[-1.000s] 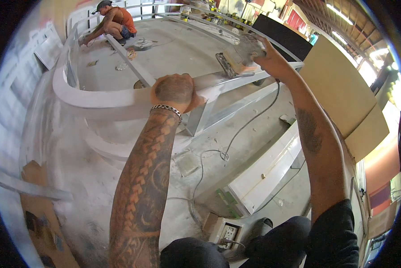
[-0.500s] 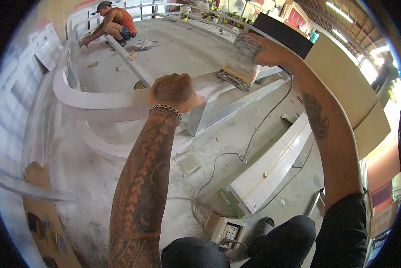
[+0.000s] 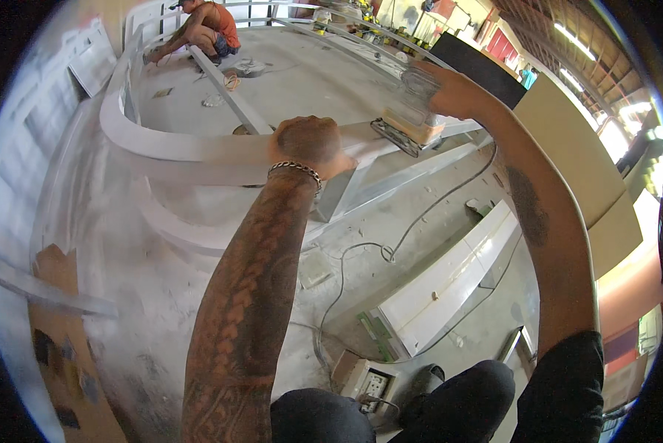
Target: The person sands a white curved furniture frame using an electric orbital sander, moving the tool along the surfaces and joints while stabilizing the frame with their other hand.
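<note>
A long pale frame rail point(image 3: 198, 156), curved at its left end, runs across in front of me. My left hand point(image 3: 308, 142) is closed round its upper edge, beside a metal crosspiece. To the right, my right hand point(image 3: 453, 94) grips the top of a dusty electric sander point(image 3: 414, 122). The sander's flat pad rests on the rail, slightly tilted in view. The fingers on the sander's far side are partly hidden. A grey power cord point(image 3: 443, 198) hangs near the sander and trails across the floor.
Below my hands, a socket box point(image 3: 374, 384) stands by my knees, next to a long white panel piece point(image 3: 442, 284). A co-worker point(image 3: 207, 33) crouches at the far left inside the frame. Torn cardboard point(image 3: 64, 332) lies at left; large tan boards point(image 3: 575, 155) stand at right.
The whole view has shifted, so the frame, hands and co-worker sit further right. My left hand keeps its hold on the rail, and the sander stays on it in nearly the same place.
</note>
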Demonstrator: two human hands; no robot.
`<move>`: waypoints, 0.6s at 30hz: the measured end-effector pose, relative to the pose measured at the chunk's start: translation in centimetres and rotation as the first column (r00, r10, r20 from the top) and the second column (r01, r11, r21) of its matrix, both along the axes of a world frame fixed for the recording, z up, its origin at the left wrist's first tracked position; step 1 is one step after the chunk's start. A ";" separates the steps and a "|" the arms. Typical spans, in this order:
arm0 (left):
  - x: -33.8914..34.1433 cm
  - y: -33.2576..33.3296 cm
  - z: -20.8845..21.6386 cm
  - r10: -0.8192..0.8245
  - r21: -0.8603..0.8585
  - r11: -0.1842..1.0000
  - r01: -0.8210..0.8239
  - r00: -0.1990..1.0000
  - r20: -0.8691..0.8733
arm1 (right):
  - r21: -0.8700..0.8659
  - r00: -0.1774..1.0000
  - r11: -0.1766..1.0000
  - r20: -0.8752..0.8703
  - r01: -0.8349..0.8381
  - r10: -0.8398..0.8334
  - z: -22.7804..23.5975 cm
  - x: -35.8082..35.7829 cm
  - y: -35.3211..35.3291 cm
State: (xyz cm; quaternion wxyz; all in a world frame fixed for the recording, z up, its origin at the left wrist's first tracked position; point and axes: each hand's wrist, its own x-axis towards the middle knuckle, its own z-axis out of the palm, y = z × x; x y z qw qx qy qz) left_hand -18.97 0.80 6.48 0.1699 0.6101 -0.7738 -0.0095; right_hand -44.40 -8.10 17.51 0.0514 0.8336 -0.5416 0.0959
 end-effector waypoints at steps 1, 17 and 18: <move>-0.1 -0.1 0.0 -0.001 0.001 1.000 0.001 1.000 -0.004 | -0.089 0.997 0.993 0.000 -0.077 0.077 -0.1 0.0 0.4; 0.0 0.2 0.2 0.026 0.025 0.999 -0.026 1.000 -0.010 | -0.004 1.000 1.000 0.016 -0.024 0.024 0.5 2.0 1.2; -0.2 0.1 0.2 0.027 0.032 0.999 -0.027 1.000 -0.003 | 0.004 0.997 0.997 0.002 0.073 -0.073 0.4 1.9 1.4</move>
